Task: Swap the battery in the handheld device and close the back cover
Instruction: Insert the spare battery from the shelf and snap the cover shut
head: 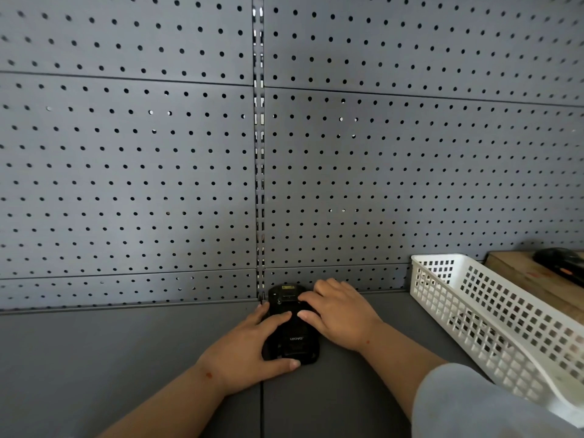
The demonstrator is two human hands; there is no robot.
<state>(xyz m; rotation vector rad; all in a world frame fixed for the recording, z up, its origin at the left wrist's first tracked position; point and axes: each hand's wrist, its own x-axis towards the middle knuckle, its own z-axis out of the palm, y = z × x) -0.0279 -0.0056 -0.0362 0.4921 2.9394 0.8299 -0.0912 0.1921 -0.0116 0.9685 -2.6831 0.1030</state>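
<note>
A black handheld device (292,336) lies back side up on the grey shelf (126,358), its top end against the pegboard wall. The back bears a small brand mark. My left hand (249,349) grips the device's left side, thumb along its near end and forefinger across the middle. My right hand (339,314) rests on the right side, fingers pressing flat on the upper part of the back. Whether the back cover sits fully closed cannot be told. No loose battery shows.
A white perforated plastic basket (493,324) stands at the right, running toward me. Behind it lies a wooden board (518,270) with a dark device (559,263) on it. A grey pegboard wall (158,169) rises right behind the handheld.
</note>
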